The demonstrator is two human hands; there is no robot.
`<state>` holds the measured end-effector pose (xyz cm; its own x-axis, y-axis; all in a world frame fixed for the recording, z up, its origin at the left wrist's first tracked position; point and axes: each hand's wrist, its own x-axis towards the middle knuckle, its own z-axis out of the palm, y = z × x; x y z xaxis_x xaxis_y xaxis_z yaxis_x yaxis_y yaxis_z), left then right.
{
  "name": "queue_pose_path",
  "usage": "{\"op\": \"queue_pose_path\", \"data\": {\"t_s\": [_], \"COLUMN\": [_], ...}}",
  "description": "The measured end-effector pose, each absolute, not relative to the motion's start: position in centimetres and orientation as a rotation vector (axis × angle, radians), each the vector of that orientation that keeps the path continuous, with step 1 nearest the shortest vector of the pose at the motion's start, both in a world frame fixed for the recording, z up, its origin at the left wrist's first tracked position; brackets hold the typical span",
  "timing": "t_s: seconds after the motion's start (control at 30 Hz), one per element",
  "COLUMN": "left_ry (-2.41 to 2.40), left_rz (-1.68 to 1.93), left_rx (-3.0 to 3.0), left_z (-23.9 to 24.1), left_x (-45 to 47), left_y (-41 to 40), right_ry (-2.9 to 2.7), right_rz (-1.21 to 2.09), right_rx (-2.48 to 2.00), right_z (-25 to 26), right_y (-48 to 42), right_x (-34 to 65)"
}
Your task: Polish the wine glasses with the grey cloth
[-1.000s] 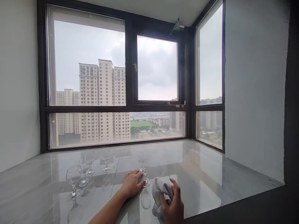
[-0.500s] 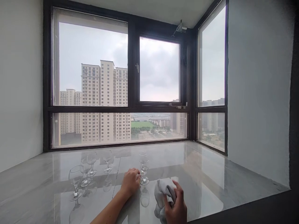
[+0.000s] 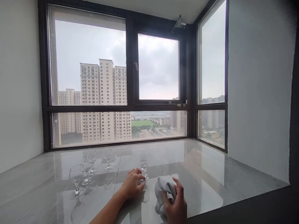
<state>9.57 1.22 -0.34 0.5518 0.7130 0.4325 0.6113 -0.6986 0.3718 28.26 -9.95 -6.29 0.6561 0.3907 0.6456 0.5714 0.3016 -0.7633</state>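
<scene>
My left hand (image 3: 133, 184) rests low over the shiny sill, fingers and thumb apart. Its fingertips are at the foot of a clear stemmed glass (image 3: 144, 166), seeming to touch it. A second stemmed glass (image 3: 143, 151) stands just behind that one, largely overlapped by it. In my right hand (image 3: 176, 205) is a bunched pale grey cloth (image 3: 163, 188), pinched between thumb and fingers, close above the sill near its front edge. To the left, several more stemmed glasses stand upright, the nearest glass (image 3: 76, 180) at the front.
The glossy grey marble-look sill (image 3: 187, 165) mirrors the glasses and window light. Dark window frames (image 3: 161, 108) close off the back and right. A side wall (image 3: 259, 93) stands at right, and the sill's front edge (image 3: 247, 198) runs along the lower right.
My left hand has shifted slightly right and its fingers have spread around the near glass's foot. The right hand keeps the cloth in almost the same place. The view has tilted slightly.
</scene>
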Motion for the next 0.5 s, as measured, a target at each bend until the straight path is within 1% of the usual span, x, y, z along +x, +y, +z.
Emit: {"op": "queue_pose_path", "data": {"t_s": [0.1, 0.17, 0.23, 0.33, 0.4, 0.5], "left_ry": [1.081, 1.16, 1.407, 1.891, 2.092, 2.206], "left_rz": [0.929, 1.072, 1.306, 1.594, 1.614, 1.524], "left_rx": [2.554, 2.463, 2.273, 1.782, 1.511, 1.356], "left_z": [-0.3, 0.0, 0.5, 1.2, 1.3, 0.9], "left_x": [9.7, 9.3, 8.3, 5.7, 3.9, 2.2], "left_y": [1.6, 2.3, 3.3, 5.3, 6.4, 7.7], "right_ry": [-0.902, -0.894, -0.884, -0.872, -0.873, -0.866], "right_rz": [-0.151, -0.147, -0.146, -0.141, -0.126, -0.103], "right_rx": [-1.305, -1.31, -1.32, -1.341, -1.343, -1.332], "right_z": [-6.2, -6.2, -6.2, -6.2, -6.1, -5.9], "right_y": [-9.9, -10.0, -10.1, -10.3, -10.4, -10.5], "right_x": [28.2, 28.2, 28.3, 28.5, 28.6, 28.7]}}
